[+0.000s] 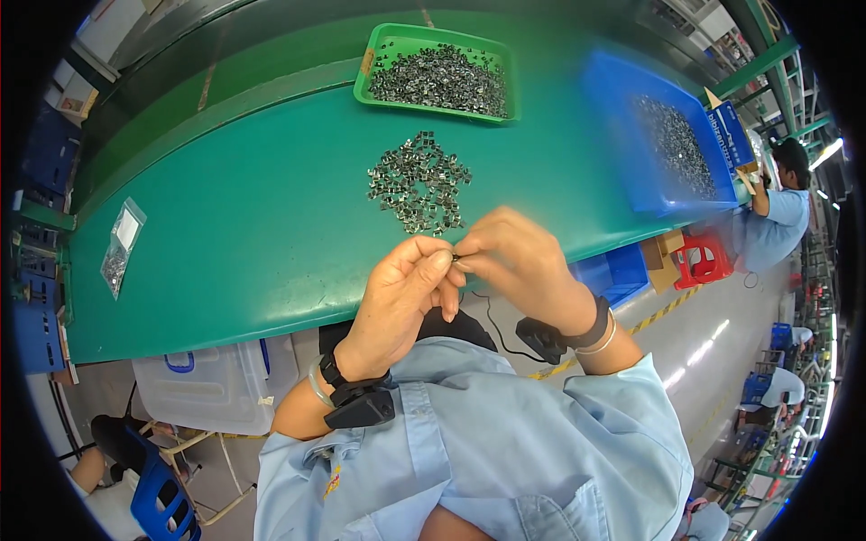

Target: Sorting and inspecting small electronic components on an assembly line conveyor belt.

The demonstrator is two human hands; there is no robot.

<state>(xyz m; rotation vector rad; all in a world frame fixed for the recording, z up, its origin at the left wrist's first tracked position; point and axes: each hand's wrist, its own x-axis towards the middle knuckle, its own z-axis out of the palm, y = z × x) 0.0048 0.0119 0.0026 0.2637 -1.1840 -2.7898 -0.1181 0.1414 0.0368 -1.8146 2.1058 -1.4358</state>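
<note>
Left hand: left hand (401, 288) curled, fingertips pinching a tiny dark metal part (456, 258) at the near table edge.
Right hand: right hand (514, 257) closed on the same part from the right, fingertips touching the left's.
Loose pile: small shiny metal clips (419, 182) heaped on the green table (253, 225), just beyond the hands.
Far: green plastic tray (439, 72) full of clips.
Far right: blue plastic bin (663, 135), likewise filled.
Left: clear plastic bag (121, 245).

One head-worn fisheye view is given, aimed steeply down from above at the green table (253, 243), hands seen close, edges bent toward the rim.
</note>
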